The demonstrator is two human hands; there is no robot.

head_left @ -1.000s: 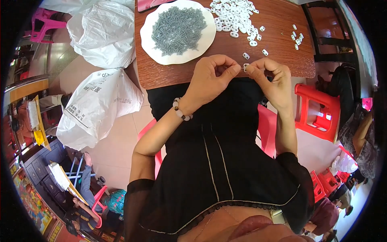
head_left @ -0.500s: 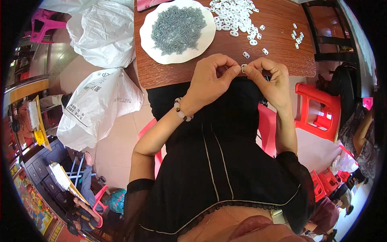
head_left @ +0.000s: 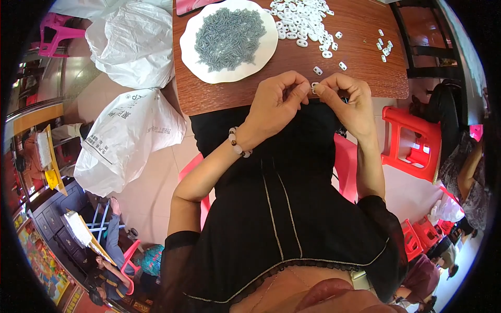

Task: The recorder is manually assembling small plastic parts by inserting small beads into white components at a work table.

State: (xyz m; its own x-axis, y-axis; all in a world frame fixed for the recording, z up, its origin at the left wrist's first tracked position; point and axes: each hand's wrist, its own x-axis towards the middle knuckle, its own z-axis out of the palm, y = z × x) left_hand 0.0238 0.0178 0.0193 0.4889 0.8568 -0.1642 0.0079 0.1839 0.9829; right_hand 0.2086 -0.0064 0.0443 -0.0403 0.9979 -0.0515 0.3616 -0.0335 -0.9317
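Observation:
Over the table's near edge, my right hand (head_left: 350, 99) pinches a small white two-holed plastic piece (head_left: 314, 86) between thumb and forefinger. Just left of it, my left hand (head_left: 279, 101) has its thumb and forefinger pressed together, the tips close beside that piece. Anything in the left fingertips is too small or hidden to make out. Beyond my left hand stands a white scalloped plate (head_left: 190, 61) heaped with small grey spring-like pieces (head_left: 229, 39). Past my right hand lies a loose pile of the same white pieces (head_left: 302, 21), two of them close to my fingers.
The brown wooden table (head_left: 360, 68) carries a few more white pieces (head_left: 385, 49) at its right side. White sacks (head_left: 130, 44) stand on the floor to the left. A red plastic stool (head_left: 412, 143) is at the right. Other people sit farther off on both sides.
My left fingertips have drawn slightly back from the white piece, the wrist turning a little. My right hand stays nearly in place, still pinching the piece.

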